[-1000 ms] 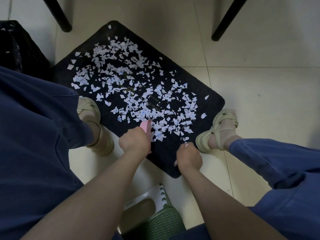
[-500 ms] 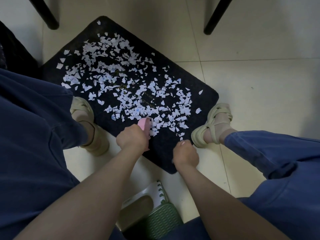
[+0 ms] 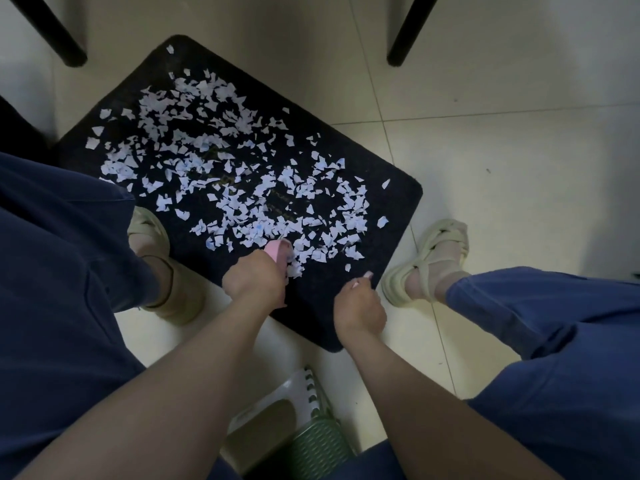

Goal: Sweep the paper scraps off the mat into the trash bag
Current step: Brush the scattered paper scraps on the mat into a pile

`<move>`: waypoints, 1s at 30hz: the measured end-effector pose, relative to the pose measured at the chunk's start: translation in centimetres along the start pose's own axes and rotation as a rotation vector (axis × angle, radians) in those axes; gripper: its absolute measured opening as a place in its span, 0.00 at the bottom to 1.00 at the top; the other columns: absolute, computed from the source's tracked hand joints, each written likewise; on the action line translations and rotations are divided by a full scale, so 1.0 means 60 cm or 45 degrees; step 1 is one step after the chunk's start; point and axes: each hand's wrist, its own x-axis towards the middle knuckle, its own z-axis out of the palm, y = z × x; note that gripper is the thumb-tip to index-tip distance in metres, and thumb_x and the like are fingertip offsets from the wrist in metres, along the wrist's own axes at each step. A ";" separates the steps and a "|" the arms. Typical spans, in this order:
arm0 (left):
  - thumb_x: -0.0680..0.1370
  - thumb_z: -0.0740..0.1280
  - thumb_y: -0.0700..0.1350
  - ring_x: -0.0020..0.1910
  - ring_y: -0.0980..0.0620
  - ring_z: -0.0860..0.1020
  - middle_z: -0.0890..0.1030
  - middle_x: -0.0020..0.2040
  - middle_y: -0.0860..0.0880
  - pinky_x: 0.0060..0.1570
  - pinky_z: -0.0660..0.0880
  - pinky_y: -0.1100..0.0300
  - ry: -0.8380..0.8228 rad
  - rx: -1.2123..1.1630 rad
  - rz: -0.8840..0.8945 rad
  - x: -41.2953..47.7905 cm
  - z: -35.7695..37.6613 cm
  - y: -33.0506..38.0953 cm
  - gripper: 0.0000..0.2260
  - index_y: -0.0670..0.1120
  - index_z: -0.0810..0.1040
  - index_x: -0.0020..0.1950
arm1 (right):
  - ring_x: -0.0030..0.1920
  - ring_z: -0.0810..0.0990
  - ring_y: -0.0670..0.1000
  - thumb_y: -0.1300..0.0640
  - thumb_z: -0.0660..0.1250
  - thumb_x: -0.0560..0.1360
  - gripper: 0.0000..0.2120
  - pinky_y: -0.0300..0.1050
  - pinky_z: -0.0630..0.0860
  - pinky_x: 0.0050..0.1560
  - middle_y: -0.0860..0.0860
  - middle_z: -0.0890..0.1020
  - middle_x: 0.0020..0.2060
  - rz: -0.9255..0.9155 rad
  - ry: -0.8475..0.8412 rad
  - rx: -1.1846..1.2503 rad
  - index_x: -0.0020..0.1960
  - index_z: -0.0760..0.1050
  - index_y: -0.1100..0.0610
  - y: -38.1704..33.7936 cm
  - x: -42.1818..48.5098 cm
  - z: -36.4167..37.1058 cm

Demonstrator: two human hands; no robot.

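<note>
Nearest the camera, a green slatted stool sits just short of the mat's near edge, between the person's blue-trousered legs. Two bare forearms reach forward to a black mat on the pale tiled floor. At the mat's near edge the left hand grips a pink tool, fingers wrapped round it; the tool's far end touches the nearest paper scraps, which lie just beyond the knuckles. The right hand hovers over the mat's near right corner, fingers curled inward; whether they pinch anything cannot be told. A cream sandal stands off the mat's right side, and another sandalled foot meets its left edge. The white scraps spread thickly across the mat's middle toward its far left corner. Some carry faint blue marks, too small to read. Beyond the mat stand two black furniture legs.
</note>
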 end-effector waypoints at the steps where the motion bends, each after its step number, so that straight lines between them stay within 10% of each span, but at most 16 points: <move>1: 0.81 0.53 0.49 0.49 0.43 0.78 0.79 0.48 0.43 0.43 0.70 0.58 0.002 0.001 -0.005 0.001 0.001 0.000 0.16 0.41 0.77 0.54 | 0.57 0.78 0.59 0.52 0.49 0.83 0.21 0.44 0.66 0.47 0.59 0.79 0.58 0.075 -0.070 -0.017 0.73 0.63 0.58 0.006 0.011 0.000; 10: 0.81 0.54 0.46 0.55 0.41 0.77 0.79 0.56 0.41 0.49 0.72 0.56 0.019 0.020 -0.051 0.000 -0.004 -0.009 0.16 0.40 0.76 0.59 | 0.52 0.80 0.60 0.49 0.54 0.83 0.16 0.50 0.75 0.50 0.57 0.83 0.51 -0.437 -0.098 0.236 0.59 0.77 0.54 -0.036 -0.014 0.016; 16: 0.81 0.54 0.46 0.55 0.42 0.77 0.79 0.56 0.41 0.50 0.72 0.56 0.017 0.005 -0.039 -0.005 -0.005 -0.008 0.16 0.41 0.76 0.59 | 0.60 0.77 0.60 0.47 0.50 0.83 0.24 0.49 0.71 0.55 0.59 0.78 0.61 0.119 -0.098 -0.003 0.76 0.60 0.57 0.007 0.021 0.005; 23: 0.80 0.54 0.47 0.55 0.42 0.77 0.79 0.56 0.41 0.51 0.72 0.55 0.019 0.007 -0.033 -0.003 -0.005 -0.008 0.16 0.41 0.76 0.59 | 0.53 0.79 0.58 0.47 0.54 0.82 0.17 0.46 0.72 0.49 0.56 0.83 0.51 -0.348 -0.237 0.306 0.59 0.77 0.55 -0.026 0.016 0.015; 27: 0.80 0.54 0.47 0.54 0.42 0.78 0.79 0.55 0.41 0.50 0.72 0.56 0.007 0.013 -0.042 0.002 -0.007 -0.005 0.15 0.41 0.76 0.58 | 0.49 0.81 0.60 0.47 0.49 0.83 0.22 0.50 0.74 0.50 0.58 0.83 0.48 -0.197 0.252 0.043 0.60 0.76 0.59 -0.016 0.014 0.011; 30: 0.80 0.54 0.47 0.54 0.42 0.77 0.79 0.55 0.41 0.48 0.70 0.56 0.000 0.011 -0.054 0.005 -0.008 -0.004 0.15 0.41 0.76 0.58 | 0.58 0.78 0.59 0.48 0.49 0.83 0.23 0.51 0.69 0.58 0.57 0.79 0.61 0.065 0.138 -0.096 0.74 0.65 0.56 0.007 0.033 0.006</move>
